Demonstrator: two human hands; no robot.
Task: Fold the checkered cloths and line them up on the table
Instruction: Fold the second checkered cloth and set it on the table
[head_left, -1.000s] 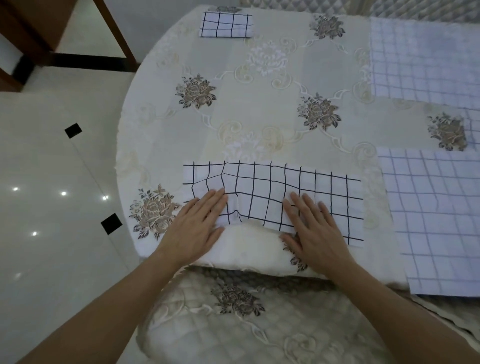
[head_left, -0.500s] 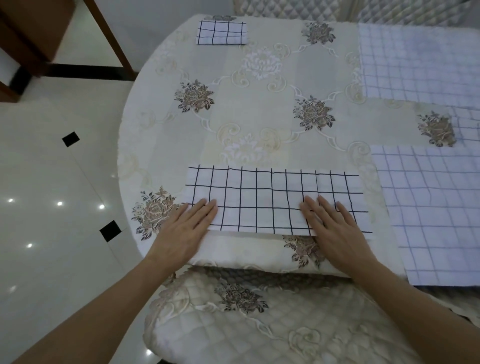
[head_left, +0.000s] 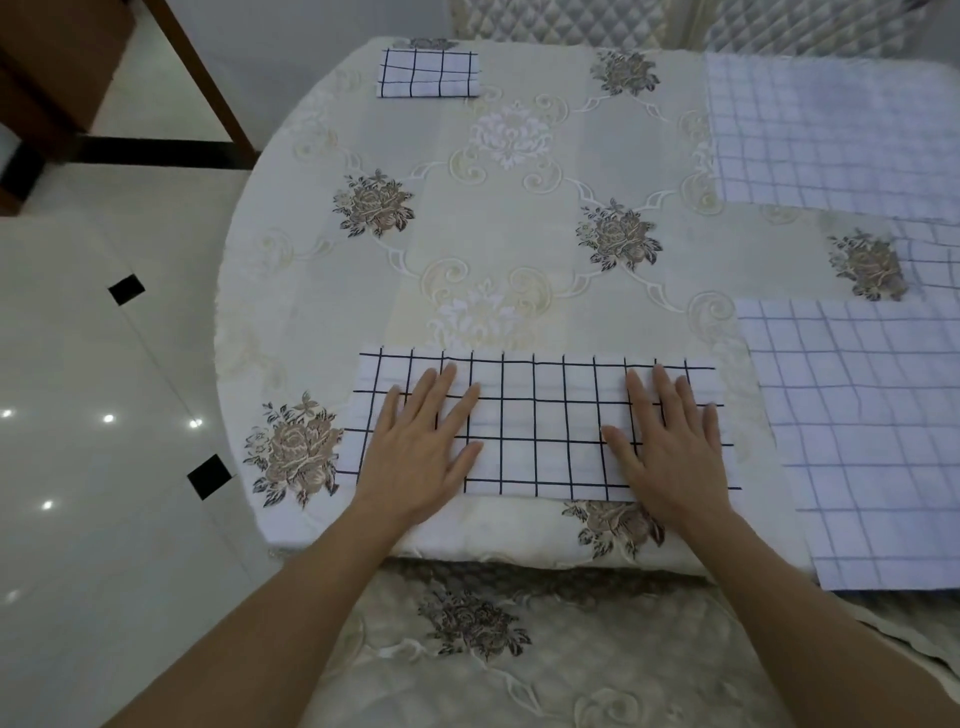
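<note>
A white cloth with a black grid lies folded into a long strip near the table's front edge. My left hand rests flat on its left part, fingers straight and spread. My right hand lies flat on its right part in the same way. A small folded black-grid cloth sits at the far left of the table. Two unfolded pale checkered cloths lie to the right, one near and one far.
The round table wears a cream tablecloth with brown flower motifs. A quilted chair seat is right below the front edge. Glossy floor tiles and dark wooden furniture legs are to the left.
The strip's rumpled near edge has been smoothed flat. Both hands have slid up from the near edge onto the cloth's middle, the right hand also moving outward.
</note>
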